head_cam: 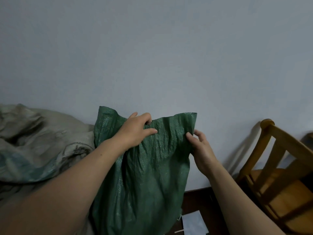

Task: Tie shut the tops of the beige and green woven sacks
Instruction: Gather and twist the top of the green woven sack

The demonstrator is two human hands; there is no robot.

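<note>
Green sack (pixel 144 175): it stands upright against the wall (pixel 152 48), directly in front of the person, with its long axis vertical and its open top edge running left to right, just above both hands.
Left hand (pixel 135 131): it lies on the upper middle of the green sack. The fingers curl over a fold of the cloth and the thumb presses from below, so it grips a bunch of the fabric.
Right hand (pixel 199 145): it is at the right edge of the same sack, a little lower than the left. Thumb and fingers are half closed and pinch the side edge of the cloth.
Key relation: the loose top lies between the two hands. The right edge must travel to the left, toward the left hand, to gather the mouth into one neck.
Beige sack (pixel 33 141): it lies crumpled to the left, touching the green one; neither hand touches it.
String: I cannot tell where it is.
Chair (pixel 279 167): it stands to the right, apart from the green sack.
</note>
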